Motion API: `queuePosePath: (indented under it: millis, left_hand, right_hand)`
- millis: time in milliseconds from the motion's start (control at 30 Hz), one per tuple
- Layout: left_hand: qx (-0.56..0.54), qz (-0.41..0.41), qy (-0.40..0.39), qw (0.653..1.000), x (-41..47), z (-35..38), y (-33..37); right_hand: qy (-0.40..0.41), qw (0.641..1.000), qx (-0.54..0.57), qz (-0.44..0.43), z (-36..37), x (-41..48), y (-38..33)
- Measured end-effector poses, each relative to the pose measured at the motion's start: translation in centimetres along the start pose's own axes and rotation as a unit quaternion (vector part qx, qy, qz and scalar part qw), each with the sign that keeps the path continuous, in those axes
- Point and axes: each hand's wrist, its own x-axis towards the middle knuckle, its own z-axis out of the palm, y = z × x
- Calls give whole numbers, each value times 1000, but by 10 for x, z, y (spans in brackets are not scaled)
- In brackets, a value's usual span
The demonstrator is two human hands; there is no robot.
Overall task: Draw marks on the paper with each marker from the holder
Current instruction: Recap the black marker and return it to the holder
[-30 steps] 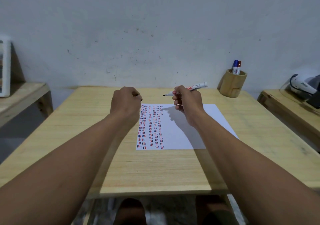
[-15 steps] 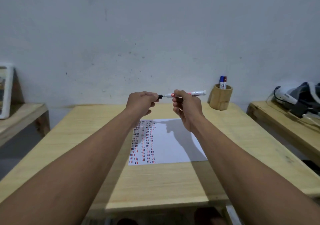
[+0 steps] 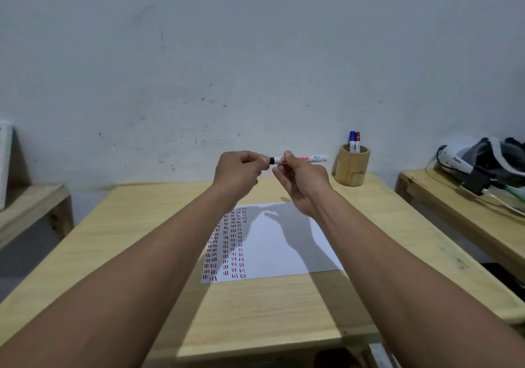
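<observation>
A white marker with red lettering is held level above the table, its black end pointing left. My right hand grips its barrel between thumb and fingers. My left hand is closed over the marker's black cap end, touching it. Below both hands lies a white paper with columns of short red and dark marks on its left part. A round wooden holder stands at the table's far right with a blue marker and a red marker upright in it.
The wooden table meets a white wall at the back. A second wooden bench on the right carries a white and black headset with cables. A low wooden shelf stands on the left.
Both hands have lifted off the paper and come together. The bare marker tip seen a second ago is now covered by the cap in my left hand. The camera has tilted up.
</observation>
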Motion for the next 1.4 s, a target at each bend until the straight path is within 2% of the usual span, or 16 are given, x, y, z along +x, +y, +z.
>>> queuePosePath:
  millis: [133, 233, 400, 500, 567, 700, 800, 1000, 1233, 1400]
  left_hand:
    - [76, 70, 61, 993, 4, 21, 11]
    - [101, 105, 76, 986, 8, 38, 21]
    - [126, 154, 72, 977, 27, 72, 41]
    - [131, 182, 55, 973, 39, 97, 54]
    - [121, 184, 51, 974, 45, 114, 60]
    - [85, 127, 45, 987, 63, 143, 48]
    - [119, 95, 1, 988, 78, 166, 23]
    - [159, 59, -87, 982, 105, 216, -19]
    - [190, 50, -130, 972, 131, 250, -36]
    - [177, 52, -123, 975, 136, 260, -47]
  right_hand:
    - [52, 996, -41, -65, 2, 7, -9]
    - [51, 979, -152, -124, -5, 5, -23]
    - [57, 912, -367, -173, -29, 8, -56]
    - [58, 871, -444, -200, -47, 15, -76]
    - [70, 857, -462, -220, -59, 26, -90]
    - [98, 817, -504, -262, -78, 51, -118]
    - [106, 815, -501, -271, -87, 71, -136]
    - [135, 779, -532, -304, -100, 108, -160]
    - [148, 765, -541, -316, -116, 137, -172]
    - [146, 770, -565, -258, -127, 154, -158]
